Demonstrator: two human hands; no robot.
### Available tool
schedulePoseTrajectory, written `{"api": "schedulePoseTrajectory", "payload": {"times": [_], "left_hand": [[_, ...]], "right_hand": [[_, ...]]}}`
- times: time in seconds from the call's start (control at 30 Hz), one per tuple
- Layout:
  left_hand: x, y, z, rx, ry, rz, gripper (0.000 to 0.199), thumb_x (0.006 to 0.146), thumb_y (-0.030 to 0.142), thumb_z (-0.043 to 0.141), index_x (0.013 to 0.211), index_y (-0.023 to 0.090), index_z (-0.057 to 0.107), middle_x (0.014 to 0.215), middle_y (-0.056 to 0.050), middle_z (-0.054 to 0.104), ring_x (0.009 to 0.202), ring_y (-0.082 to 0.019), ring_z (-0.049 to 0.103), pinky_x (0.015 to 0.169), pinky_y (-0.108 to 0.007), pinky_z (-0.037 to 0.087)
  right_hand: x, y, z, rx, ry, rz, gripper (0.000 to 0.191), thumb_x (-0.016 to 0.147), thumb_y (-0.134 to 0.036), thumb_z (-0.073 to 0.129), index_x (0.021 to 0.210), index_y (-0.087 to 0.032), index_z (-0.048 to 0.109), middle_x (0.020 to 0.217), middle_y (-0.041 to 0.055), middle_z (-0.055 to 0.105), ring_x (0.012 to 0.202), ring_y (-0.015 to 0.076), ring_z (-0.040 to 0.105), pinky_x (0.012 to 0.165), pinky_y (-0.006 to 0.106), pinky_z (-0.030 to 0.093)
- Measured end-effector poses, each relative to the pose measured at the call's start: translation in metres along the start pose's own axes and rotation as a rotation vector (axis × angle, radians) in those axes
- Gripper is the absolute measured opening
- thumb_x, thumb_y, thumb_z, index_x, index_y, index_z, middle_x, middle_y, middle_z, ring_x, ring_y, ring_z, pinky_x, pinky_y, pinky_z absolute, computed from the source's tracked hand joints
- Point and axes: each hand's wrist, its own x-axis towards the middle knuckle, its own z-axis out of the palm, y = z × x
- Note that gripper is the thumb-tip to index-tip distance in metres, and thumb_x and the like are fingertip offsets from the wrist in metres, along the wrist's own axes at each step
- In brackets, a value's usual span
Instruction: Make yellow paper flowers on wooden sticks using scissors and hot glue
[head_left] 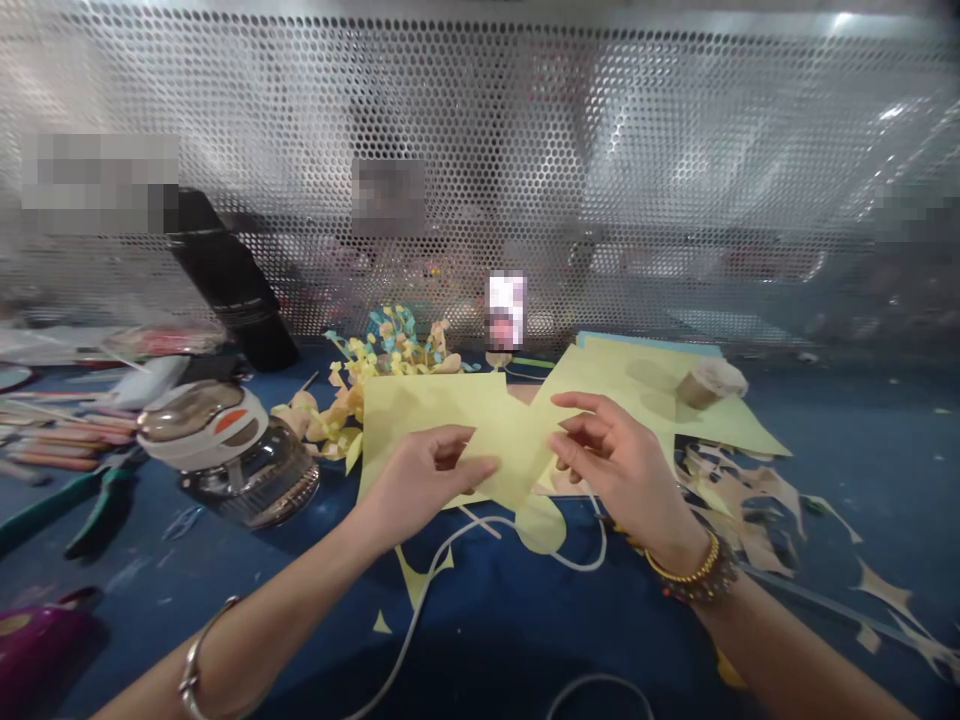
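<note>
- We see our left hand (427, 478) half closed, its fingers curled around the edge of a pale yellow paper sheet (420, 425), which it has hold of.
- We see our right hand (622, 470) partly open, with its thumb and fingers pinching the same sheet's right end, between the 2 hands.
- Just beyond our right hand lies a second pale yellow paper sheet (637, 380), with a blue paper sheet (645, 345) showing behind it and a beige paper-wrapped roll (709, 385) resting on top.
- Beyond our left hand stands a cluster of yellow cut-paper flowers (352, 405).
- Left of that hand sits a clear glass jar with a white and brown lid (232, 450), and farther left lie green-handled pliers (97, 500).
- Below the hands, a thin white cord (450, 555) curves across the dark blue tabletop (825, 450).
- Right of our right hand, tan and yellow paper scraps (742, 510) lie scattered.
- A gold bangle (682, 565) circles our right wrist, and a silver bangle (199, 660) circles our left.
- Far ahead of both hands rises a perforated metal screen (480, 150).
</note>
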Motion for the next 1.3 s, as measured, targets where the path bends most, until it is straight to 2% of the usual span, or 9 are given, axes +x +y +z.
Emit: {"api": "schedulePoseTrajectory", "payload": {"times": [0.13,0.23,0.4,0.57,0.73,0.93,1.03,1.17,1.3], "left_hand": [[0.011,0.009,0.007,-0.071,0.028,0.075,0.021,0.073,0.037,0.068,0.08,0.018,0.07,0.074,-0.003,0.07,0.067,-0.017,0.065,0.059,-0.026,0.054],[0.015,0.011,0.008,-0.161,0.07,0.073,0.022,0.075,0.037,0.067,0.086,0.018,0.069,0.083,-0.003,0.071,0.072,-0.016,0.065,0.06,-0.023,0.054],[0.015,0.006,0.006,-0.192,0.095,0.09,0.022,0.074,0.037,0.068,0.084,0.017,0.068,0.08,-0.003,0.07,0.071,-0.015,0.063,0.057,-0.022,0.054],[0.013,0.007,0.007,-0.142,0.107,0.122,0.021,0.075,0.037,0.067,0.083,0.017,0.069,0.08,-0.002,0.068,0.071,-0.014,0.061,0.056,-0.021,0.054],[0.008,0.011,0.01,-0.107,0.072,0.126,0.023,0.075,0.038,0.067,0.087,0.018,0.069,0.083,-0.003,0.069,0.07,-0.015,0.062,0.057,-0.021,0.055],[0.004,0.01,0.016,-0.22,-0.079,0.077,0.033,0.073,0.033,0.069,0.102,0.019,0.061,0.092,-0.005,0.07,0.079,-0.02,0.067,0.066,-0.029,0.056],[0.003,0.009,0.018,-0.218,-0.071,0.101,0.031,0.073,0.029,0.07,0.101,0.019,0.061,0.091,-0.004,0.069,0.077,-0.018,0.066,0.069,-0.029,0.056],[0.003,0.01,0.02,-0.191,0.011,0.102,0.03,0.072,0.029,0.071,0.098,0.019,0.061,0.082,-0.002,0.07,0.066,-0.015,0.065,0.064,-0.028,0.055],[0.003,0.009,0.025,-0.292,-0.074,0.131,0.034,0.071,0.023,0.072,0.102,0.02,0.059,0.084,-0.001,0.071,0.077,-0.018,0.068,0.069,-0.027,0.055]], "right_hand": [[0.001,-0.004,0.004,0.039,0.077,-0.05,0.039,0.087,-0.029,0.055,0.124,-0.024,0.043,0.093,0.004,0.059,0.069,0.0149,0.061,0.053,0.025,0.054],[-0.001,-0.009,0.01,-0.007,0.053,-0.098,0.041,0.087,-0.023,0.054,0.125,-0.028,0.042,0.106,0.0053,0.056,0.075,0.0154,0.061,0.059,0.028,0.057],[-0.01,-0.009,0.016,-0.092,0.037,-0.157,0.054,0.084,-0.014,0.055,0.13,-0.036,0.04,0.116,0.0041,0.053,0.079,0.0153,0.062,0.062,0.028,0.058],[-0.008,-0.003,0.009,-0.122,-0.114,-0.214,0.021,0.082,-0.015,0.06,0.097,-0.029,0.068,0.103,0.0023,0.06,0.081,0.0147,0.063,0.067,0.027,0.057],[-0.006,-0.007,0.008,-0.184,-0.118,-0.207,0.007,0.079,-0.018,0.067,0.082,-0.024,0.07,0.079,0.0005,0.063,0.07,0.0132,0.061,0.063,0.025,0.054],[-0.008,-0.007,0.01,-0.099,-0.041,-0.131,0.003,0.08,-0.023,0.065,0.081,-0.023,0.068,0.077,-0.0004,0.064,0.067,0.0126,0.062,0.061,0.025,0.055],[-0.007,-0.007,0.01,-0.037,-0.053,-0.09,0.004,0.079,-0.025,0.066,0.081,-0.022,0.067,0.079,0.0001,0.065,0.068,0.0132,0.064,0.063,0.026,0.057],[-0.006,-0.006,0.01,0.004,-0.059,-0.04,0.005,0.079,-0.025,0.066,0.081,-0.021,0.068,0.081,0.0015,0.068,0.071,0.0143,0.065,0.064,0.027,0.058],[-0.007,-0.001,0.011,0.065,-0.041,0.014,0.005,0.077,-0.024,0.068,0.08,-0.02,0.067,0.079,0.0012,0.069,0.07,0.0143,0.066,0.066,0.027,0.058]]}}
